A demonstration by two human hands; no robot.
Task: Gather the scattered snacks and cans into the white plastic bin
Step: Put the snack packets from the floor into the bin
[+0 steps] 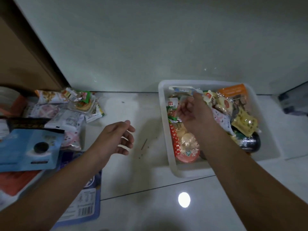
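The white plastic bin sits on the floor at the right, filled with snack packets, an orange packet and a dark can. My right hand hovers over the bin's left half with its fingers loosely curled and apart. Its index fingertip reaches the edge of a blue-white packet at the bin's far side, and I see nothing gripped. My left hand is open and empty above the bare floor between the bin and the pile. Scattered snacks lie at the left, among them a blue cookie bag and a clear-wrapped pastry.
A brown cabinet panel rises at the far left and a white wall runs behind everything. A dark object sits at the far right. Crumbs and a small stick lie on the glossy tile between pile and bin.
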